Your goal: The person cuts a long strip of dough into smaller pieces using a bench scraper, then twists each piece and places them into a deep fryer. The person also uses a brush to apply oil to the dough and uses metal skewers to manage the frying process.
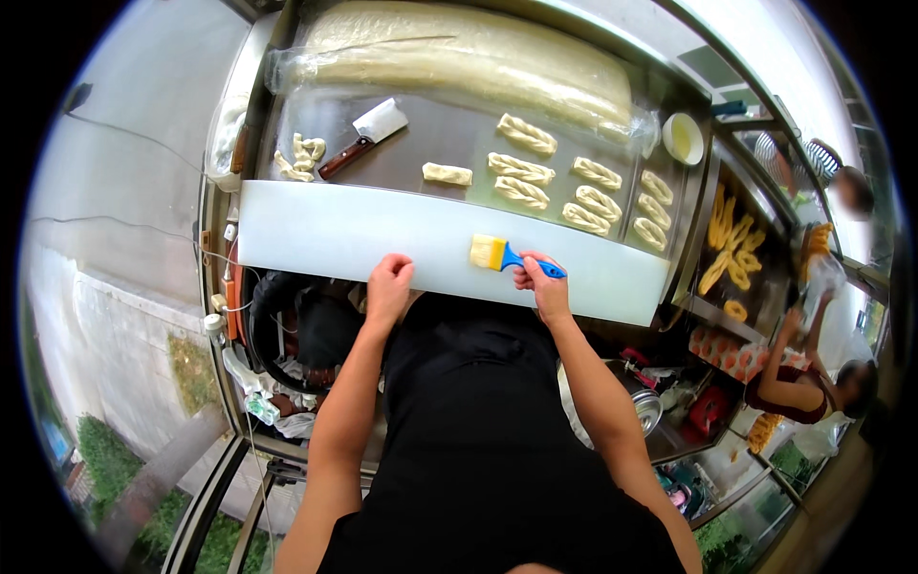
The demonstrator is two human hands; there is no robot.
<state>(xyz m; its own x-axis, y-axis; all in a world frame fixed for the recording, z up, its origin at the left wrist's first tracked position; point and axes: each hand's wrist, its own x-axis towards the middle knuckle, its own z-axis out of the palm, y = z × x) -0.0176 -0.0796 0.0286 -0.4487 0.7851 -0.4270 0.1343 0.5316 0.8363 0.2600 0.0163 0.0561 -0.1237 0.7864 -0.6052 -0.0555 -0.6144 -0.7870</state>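
My right hand [545, 287] grips a pastry brush [498, 254] by its blue handle. The brush has pale bristles and a yellow band, and its head points left over a long white board [344, 225]. At the board's near edge, left of the brush, my left hand [388, 287] is closed with its fingers curled in, and nothing shows in them. Beyond the board, a plain piece of dough [447, 174] lies on the metal worktop. Several twisted dough strips [521, 179] rest in rows to its right. A cleaver [363, 139] with a wooden handle lies to its left.
A large dough slab [459, 57] under clear plastic spans the back. Dough scraps [302, 158] lie at the left. A white bowl [683, 140] stands at the right corner, near a tray of fried dough sticks [734, 244]. Another person [798, 387] is at the far right.
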